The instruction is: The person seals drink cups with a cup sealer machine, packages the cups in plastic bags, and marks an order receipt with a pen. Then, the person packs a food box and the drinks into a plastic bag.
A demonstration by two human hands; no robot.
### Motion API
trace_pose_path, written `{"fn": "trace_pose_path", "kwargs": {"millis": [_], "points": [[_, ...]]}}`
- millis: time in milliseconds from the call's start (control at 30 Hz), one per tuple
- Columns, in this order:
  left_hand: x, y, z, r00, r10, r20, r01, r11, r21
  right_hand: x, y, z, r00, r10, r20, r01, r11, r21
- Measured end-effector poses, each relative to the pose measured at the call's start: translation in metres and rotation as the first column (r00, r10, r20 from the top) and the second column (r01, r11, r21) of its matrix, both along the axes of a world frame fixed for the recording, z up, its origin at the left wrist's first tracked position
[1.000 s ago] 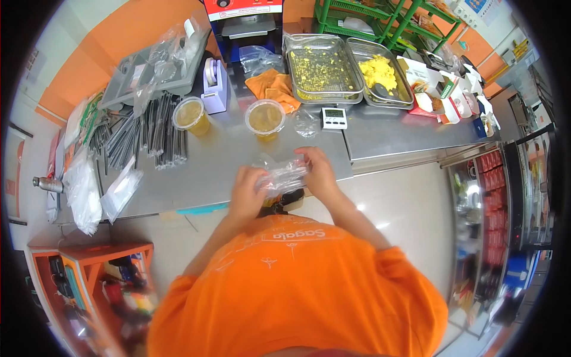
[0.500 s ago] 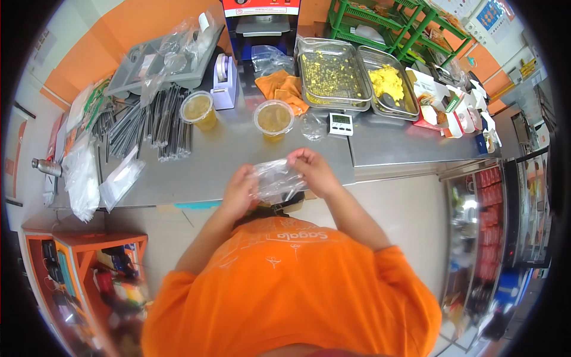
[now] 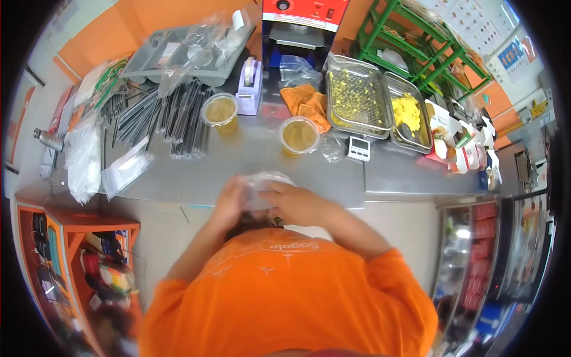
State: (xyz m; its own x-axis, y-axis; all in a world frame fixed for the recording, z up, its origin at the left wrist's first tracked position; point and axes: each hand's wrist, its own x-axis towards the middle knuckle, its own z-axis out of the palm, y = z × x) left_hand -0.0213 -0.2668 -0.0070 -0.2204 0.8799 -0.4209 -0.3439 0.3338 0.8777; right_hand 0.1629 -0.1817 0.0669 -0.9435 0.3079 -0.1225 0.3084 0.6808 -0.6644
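Glossy, crinkled plastic film; smooth, shiny metal counter

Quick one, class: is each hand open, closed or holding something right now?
Left hand: closed, holding one side of the clear plastic.
Right hand: closed, holding the other side of it.

2 hands hold clear plastic near 2 filled cups on a metal counter.

- Clear plastic: blurred, partly covered by the right hand.
- Left hand: blurred.
- Far red machine: top cut off.
- Far-right wall poster: print too small.
- Near-left orange shelf: contents blurred.
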Motion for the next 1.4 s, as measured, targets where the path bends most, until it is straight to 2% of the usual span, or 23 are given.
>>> {"fn": "trace_pose_path", "kwargs": {"millis": [33,100,200,267,333,400,467,533,600,633,667,700,733,800,867,933,967,1000,1033,1100,1233,1367,1400], "points": [[-0.023,-0.002,-0.009,0.993,0.113,0.035,-0.115,0.992,0.053,0.004,0.017,0.021,0.951,0.129,-0.282,-0.154,0.986,-0.071],[-0.052,-0.002,-0.002,0.970,0.230,0.080,-0.237,0.967,0.091,0.008,0.061,0.047,0.961,0.015,-0.277,0.002,0.998,0.061],[-0.076,-0.005,0.032,0.935,0.323,0.149,-0.322,0.946,-0.028,-0.010,0.094,0.029,0.943,-0.309,-0.123,0.328,0.803,0.498],[-0.090,0.005,0.003,0.965,0.221,0.141,-0.207,0.973,-0.103,-0.018,0.111,0.030,0.948,-0.266,0.176,0.185,0.909,0.374],[-0.082,0.015,-0.001,0.956,0.163,0.243,-0.146,0.985,-0.089,-0.018,0.098,0.050,0.965,-0.246,0.094,0.198,0.913,0.357],[-0.058,0.032,-0.007,0.934,0.072,0.350,-0.048,0.996,-0.078,-0.016,0.077,0.080,0.982,-0.143,-0.122,0.162,0.973,0.165],[-0.032,0.059,-0.020,0.871,0.140,0.471,-0.100,0.989,-0.110,-0.036,0.050,0.064,0.955,-0.127,-0.269,0.176,0.970,0.166],[-0.024,0.063,-0.006,0.831,-0.042,0.555,0.045,0.999,0.008,-0.053,0.034,0.039,0.959,-0.173,-0.226,0.239,0.920,0.310],[-0.033,0.064,-0.022,0.965,-0.057,0.258,0.056,0.998,0.010,-0.063,0.033,0.013,0.963,-0.218,-0.156,0.258,0.911,0.323],[-0.040,0.064,-0.025,0.964,-0.062,0.258,0.062,0.998,0.007,-0.067,0.032,0.007,0.964,-0.250,-0.092,0.266,0.907,0.327],[-0.050,0.063,-0.028,0.897,-0.012,-0.443,0.132,0.962,0.241,-0.070,0.032,0.004,0.960,-0.262,-0.093,0.278,0.906,0.318],[-0.056,0.063,-0.030,0.404,0.208,-0.891,0.345,0.867,0.359,-0.072,0.035,0.003,0.958,-0.274,-0.088,0.288,0.893,0.346],[-0.060,0.065,-0.022,0.402,0.193,-0.895,0.362,0.865,0.349,-0.073,0.037,0.001,0.954,-0.287,-0.084,0.297,0.878,0.376],[-0.070,0.072,0.016,0.927,-0.137,-0.350,0.200,0.968,0.153,-0.072,0.036,0.005,0.940,-0.321,-0.117,0.339,0.837,0.429],[-0.071,0.072,0.042,0.953,-0.187,-0.239,0.213,0.973,0.086,-0.062,0.036,0.005,0.924,-0.349,-0.155,0.378,0.782,0.495],[-0.080,0.067,0.048,0.752,-0.248,-0.611,0.386,0.917,0.103,-0.041,0.027,-0.019,0.596,-0.575,-0.560,0.703,0.711,0.018],[-0.083,0.066,0.051,0.713,-0.298,-0.635,0.432,0.899,0.064,-0.040,0.013,-0.049,0.397,-0.827,-0.398,0.750,0.542,-0.379],[-0.083,0.069,0.049,0.708,-0.312,-0.634,0.444,0.894,0.056,-0.041,-0.003,-0.074,0.214,-0.970,-0.113,0.686,0.232,-0.690],[-0.081,0.071,0.046,0.694,-0.299,-0.655,0.441,0.895,0.059,-0.048,-0.014,-0.077,0.194,-0.976,-0.101,0.687,0.209,-0.696],[-0.080,0.076,0.037,0.674,-0.304,-0.673,0.457,0.888,0.057,-0.062,-0.029,-0.079,0.336,-0.914,0.227,0.443,-0.059,-0.895],[-0.075,0.081,0.031,0.795,-0.347,-0.498,0.428,0.902,0.055,-0.044,0.003,-0.057,0.087,-0.996,0.018,0.682,0.047,-0.730],[-0.072,0.082,0.031,0.771,-0.394,-0.501,0.457,0.890,0.003,-0.047,0.011,-0.035,0.094,-0.968,-0.231,0.702,0.229,-0.674],[-0.070,0.083,0.032,0.769,-0.408,-0.492,0.468,0.884,-0.001,-0.061,0.016,-0.022,0.183,-0.920,-0.346,0.720,0.365,-0.590]]}}
